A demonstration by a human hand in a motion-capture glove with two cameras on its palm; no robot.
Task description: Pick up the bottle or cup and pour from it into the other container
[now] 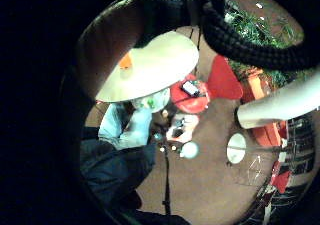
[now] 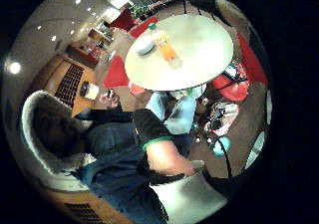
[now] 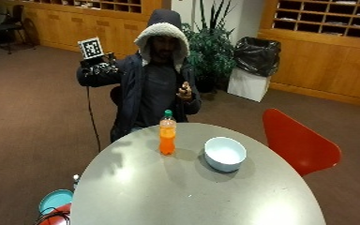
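Round grey table near its far edge: orange bottle upright, white bowl beside it; gloved right hand raised well above, finger state unclear

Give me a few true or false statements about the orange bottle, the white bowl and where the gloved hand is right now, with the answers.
1. The clear plastic bottle of orange drink with a green cap stands upright on the round grey table. True.
2. The gloved right hand grips the bottle. False: it is raised beside the person's shoulder, well clear of the table and touching nothing on it.
3. The round white bowl sits on the table beside the bottle, apart from it. True.
4. The bottle's cap is off. False: the green cap is on.
5. The bowl holds orange drink. False: its inside shows white, with no orange liquid visible.
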